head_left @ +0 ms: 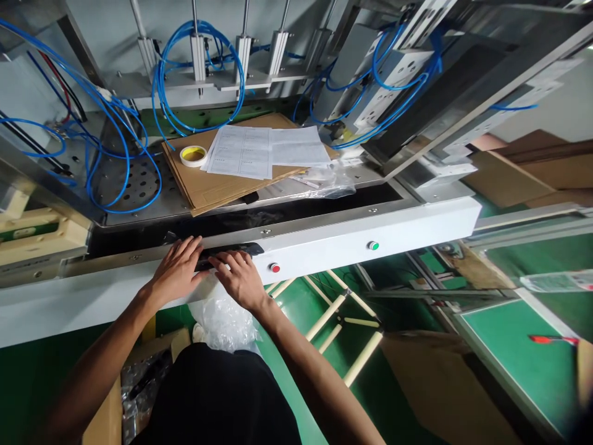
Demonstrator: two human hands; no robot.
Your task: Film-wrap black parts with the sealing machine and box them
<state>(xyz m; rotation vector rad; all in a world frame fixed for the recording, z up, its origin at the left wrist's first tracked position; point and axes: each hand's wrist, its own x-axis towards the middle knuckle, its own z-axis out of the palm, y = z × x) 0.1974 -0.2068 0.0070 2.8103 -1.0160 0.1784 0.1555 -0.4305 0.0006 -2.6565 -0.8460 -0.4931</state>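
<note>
Both hands, left (178, 269) and right (238, 278), press flat-fingered on a black strip (231, 250) above a crumpled plastic bag (225, 321).

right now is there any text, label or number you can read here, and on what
None can be read.
Paper sheets on the cardboard: printed tables, too small to read.
Label on the machine frame: blurred.
Red button and green button: no lettering visible.

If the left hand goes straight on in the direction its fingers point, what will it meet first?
The left hand points up and right. It would probably meet the black part under its fingertips first; beyond that, the dark slot.
</note>
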